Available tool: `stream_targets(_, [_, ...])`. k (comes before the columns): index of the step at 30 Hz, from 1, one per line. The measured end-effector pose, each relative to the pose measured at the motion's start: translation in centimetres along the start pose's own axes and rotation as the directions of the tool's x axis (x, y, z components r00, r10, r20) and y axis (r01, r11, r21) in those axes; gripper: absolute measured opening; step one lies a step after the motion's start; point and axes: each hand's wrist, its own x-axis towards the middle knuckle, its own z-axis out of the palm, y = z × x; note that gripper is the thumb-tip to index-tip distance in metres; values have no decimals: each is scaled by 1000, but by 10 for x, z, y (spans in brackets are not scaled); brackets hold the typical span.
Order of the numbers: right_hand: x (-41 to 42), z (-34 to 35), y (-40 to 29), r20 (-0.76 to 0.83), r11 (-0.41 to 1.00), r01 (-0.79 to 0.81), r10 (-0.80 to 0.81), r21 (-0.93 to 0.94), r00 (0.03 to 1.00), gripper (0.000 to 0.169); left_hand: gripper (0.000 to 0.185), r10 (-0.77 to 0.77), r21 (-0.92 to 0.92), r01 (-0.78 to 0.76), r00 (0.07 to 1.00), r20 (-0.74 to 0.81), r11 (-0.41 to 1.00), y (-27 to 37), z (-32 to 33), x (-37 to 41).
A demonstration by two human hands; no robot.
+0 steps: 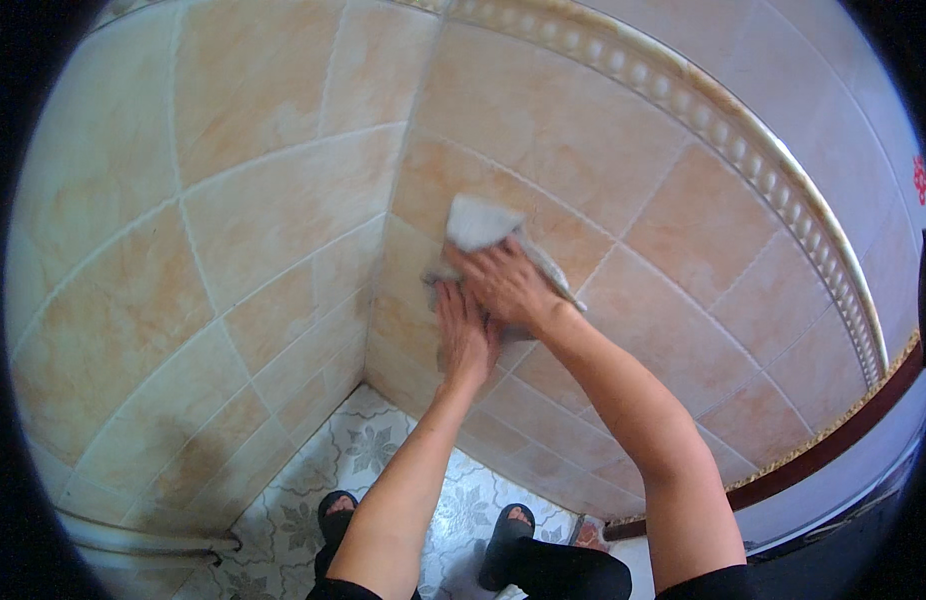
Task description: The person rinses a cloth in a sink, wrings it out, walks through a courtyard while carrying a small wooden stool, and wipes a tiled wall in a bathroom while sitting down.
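Observation:
A white and grey cloth (484,222) is pressed flat against the beige tiled wall (673,300), just right of the room's corner. My right hand (508,281) lies over the cloth with its fingers spread. Lower and slightly to the left, my left hand (464,330) rests with its fingers pointing up, against the cloth's lower part. The two hands touch or overlap. The cloth and fingertips are somewhat blurred, and part of the cloth is hidden beneath the hands.
Another tiled wall (283,210) meets this one at the left. A raised beaded border (680,90) curves above. Patterned floor tiles (369,442) lie below, around feet in dark sandals (511,525). Pipes (147,541) run low at the left; a dark reddish-brown trim (830,435) is at the right.

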Motion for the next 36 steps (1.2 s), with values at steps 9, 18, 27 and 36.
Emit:
stream_targets(9, [70,-34,29,-196,998,-62,59,-9,979,51,68,-206,-351,189,979,-11,917,-10,-30,55])
stream_targets(18, [-4,42,-50,4,986,-68,68,151,998,55,74,-328,-650,289,943,65,703,-36,7,19])
stream_targets(27, [-138,-50,-37,-143,825,-554,565,111,813,56,54,271,25,-291,918,290,957,65,8,-23])
stream_targets(36, [-176,-36,-43,-83,821,-568,570,53,817,66,44,521,-159,-497,824,222,853,52,-3,-17])
